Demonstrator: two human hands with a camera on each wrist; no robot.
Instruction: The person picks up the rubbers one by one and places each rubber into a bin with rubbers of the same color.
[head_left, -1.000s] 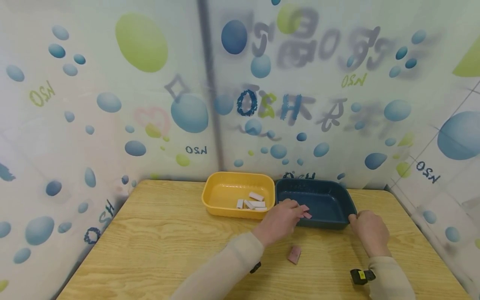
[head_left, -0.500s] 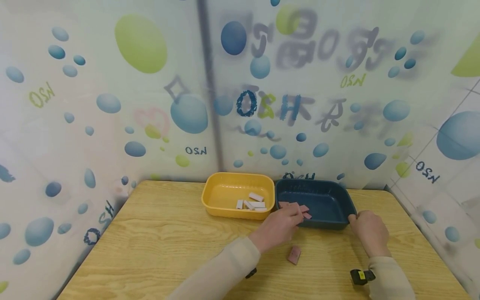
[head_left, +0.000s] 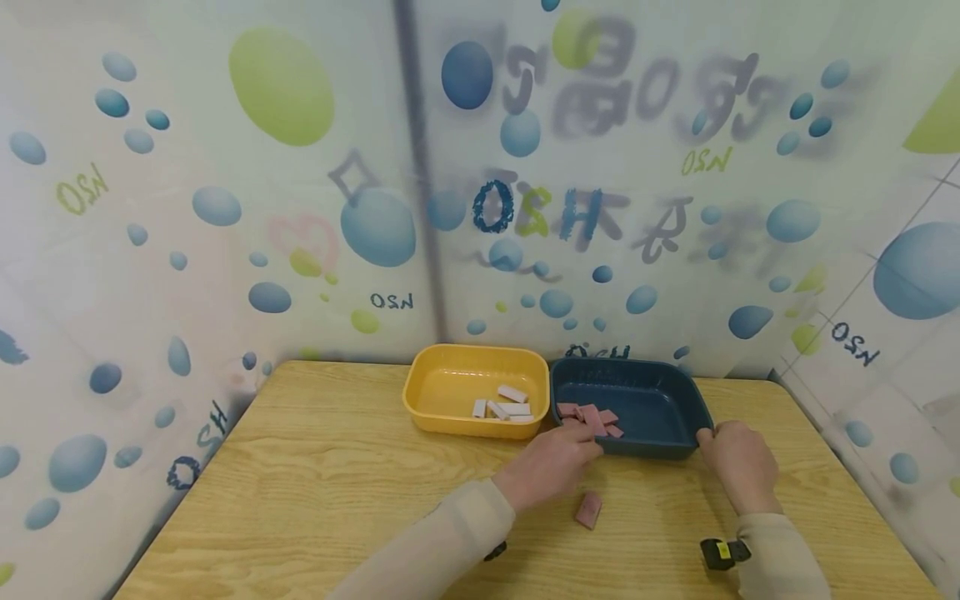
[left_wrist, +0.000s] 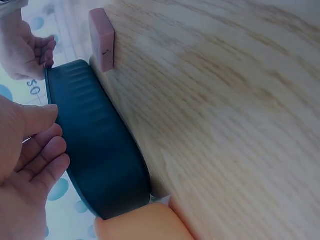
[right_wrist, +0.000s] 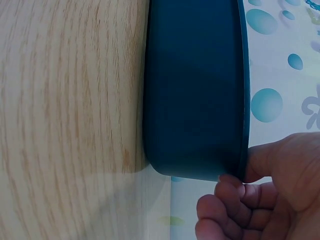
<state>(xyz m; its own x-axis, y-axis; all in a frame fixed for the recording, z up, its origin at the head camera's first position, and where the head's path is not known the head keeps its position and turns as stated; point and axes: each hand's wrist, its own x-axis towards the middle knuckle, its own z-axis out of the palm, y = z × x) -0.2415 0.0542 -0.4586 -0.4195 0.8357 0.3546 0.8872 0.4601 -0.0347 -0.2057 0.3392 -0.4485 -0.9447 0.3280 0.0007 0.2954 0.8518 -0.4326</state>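
Observation:
My left hand [head_left: 551,468] is at the near rim of the dark blue tray [head_left: 652,408], fingers loosely bent and nothing seen between them. Just beyond its fingertips, several flat pink blocks [head_left: 594,418] lie heaped inside the tray's near left part. In the left wrist view, thumb and fingertips are beside the tray's rim; whether they touch it I cannot tell. The right hand [head_left: 741,465] pinches the tray's near right corner between thumb and index finger, the other fingers curled below, as the right wrist view shows. One pink block [head_left: 588,509] lies on the table in front of the tray.
A yellow tray [head_left: 427,421] stands against the blue tray's left side. Several white blocks [head_left: 513,408] lie in its right part. The wooden table [head_left: 300,483] ends at a patterned curtain [head_left: 337,317] behind the trays.
My left hand has drawn back slightly toward the near rim, letting go of a pink block, which now lies on the heap in the blue tray. The right hand keeps its hold.

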